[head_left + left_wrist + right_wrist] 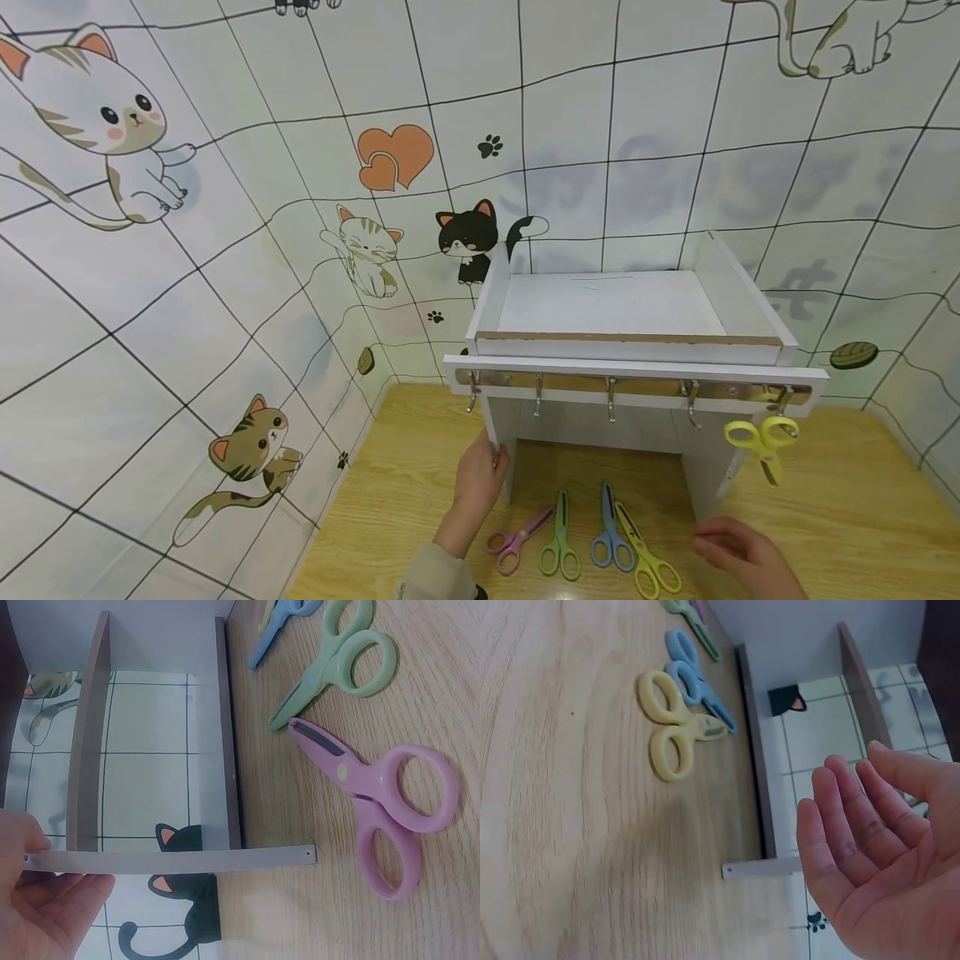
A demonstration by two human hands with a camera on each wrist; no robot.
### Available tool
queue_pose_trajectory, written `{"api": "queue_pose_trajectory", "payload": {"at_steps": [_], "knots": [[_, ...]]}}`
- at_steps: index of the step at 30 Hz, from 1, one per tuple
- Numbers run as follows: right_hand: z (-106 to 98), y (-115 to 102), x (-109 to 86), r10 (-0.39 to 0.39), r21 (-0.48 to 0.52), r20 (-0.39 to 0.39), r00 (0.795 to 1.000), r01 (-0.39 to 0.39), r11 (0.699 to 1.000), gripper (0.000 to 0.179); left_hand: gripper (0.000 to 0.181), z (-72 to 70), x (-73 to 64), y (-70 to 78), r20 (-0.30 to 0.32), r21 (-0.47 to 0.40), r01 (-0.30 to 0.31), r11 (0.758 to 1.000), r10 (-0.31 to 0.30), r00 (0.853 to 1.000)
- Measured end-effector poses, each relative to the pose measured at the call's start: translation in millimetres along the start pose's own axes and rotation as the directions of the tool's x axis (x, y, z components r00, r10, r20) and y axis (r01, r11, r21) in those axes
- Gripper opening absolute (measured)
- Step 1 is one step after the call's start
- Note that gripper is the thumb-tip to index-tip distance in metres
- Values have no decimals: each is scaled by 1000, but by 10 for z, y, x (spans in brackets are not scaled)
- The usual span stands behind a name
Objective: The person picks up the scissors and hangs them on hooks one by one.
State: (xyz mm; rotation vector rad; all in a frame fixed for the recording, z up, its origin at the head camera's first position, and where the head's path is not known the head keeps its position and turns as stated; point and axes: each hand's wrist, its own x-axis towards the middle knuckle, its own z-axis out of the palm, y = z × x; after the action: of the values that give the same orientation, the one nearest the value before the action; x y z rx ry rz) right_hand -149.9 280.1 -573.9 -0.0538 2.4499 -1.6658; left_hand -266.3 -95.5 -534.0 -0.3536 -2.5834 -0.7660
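A white shelf rack (637, 371) with a row of metal hooks (611, 400) along its front stands on the table. My left hand (480, 475) grips the edge of its left side panel, thumb on one side and fingers on the other in the left wrist view. Beside the right panel is my right hand (742, 554), its fingers loosely bent and holding nothing. Yellow scissors (765, 442) hang from the rightmost hook. Below the rack lie pink scissors (367, 787), green scissors (560, 542), blue scissors (609, 533) and a second yellow pair (676, 724).
Light wood table (397, 467) extends on both sides of the rack. Behind it and to the left hangs a white gridded wall covering (300, 250) printed with cartoon cats. The rack's upper tray (600, 304) has raised sides.
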Motion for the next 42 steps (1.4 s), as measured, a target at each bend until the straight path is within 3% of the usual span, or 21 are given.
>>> {"api": "queue_pose_trajectory", "payload": {"at_steps": [2,5,8,15,22,26,28,31,37,42], "knots": [[54,16,48,-95,-15,6,995,96,995,26,17,-1,1,-2,-1,0,2,1000,-2,1000],[152,32,118,-241,-47,-13,970,240,970,20,18,-4,0,-2,-2,-1,6,1000,-6,1000],[225,27,181,-298,-92,-19,954,296,951,19,17,-7,-1,1,-2,-5,8,1000,-8,1000],[276,-15,331,-162,-151,51,986,168,974,27,17,-24,0,16,2,-7,0,1000,0,1000],[417,95,496,-165,-272,48,985,172,947,21,16,-41,-1,25,12,-21,15,1000,-15,1000],[531,153,571,-64,-328,24,998,68,942,22,18,-42,-3,29,27,-31,22,999,-22,999],[602,159,614,-7,-378,-12,1000,2,926,23,19,-39,-1,29,29,-32,22,999,-21,999],[707,142,660,35,-476,-55,998,-57,878,25,19,-33,-1,30,23,-32,24,999,-23,999],[841,39,666,-1,-629,-85,996,-53,776,25,18,-15,-4,27,4,-18,5,1000,-5,1000],[870,-3,650,-11,-635,-98,995,-54,771,26,19,-17,-7,30,4,-20,8,1000,-8,1000]]}}
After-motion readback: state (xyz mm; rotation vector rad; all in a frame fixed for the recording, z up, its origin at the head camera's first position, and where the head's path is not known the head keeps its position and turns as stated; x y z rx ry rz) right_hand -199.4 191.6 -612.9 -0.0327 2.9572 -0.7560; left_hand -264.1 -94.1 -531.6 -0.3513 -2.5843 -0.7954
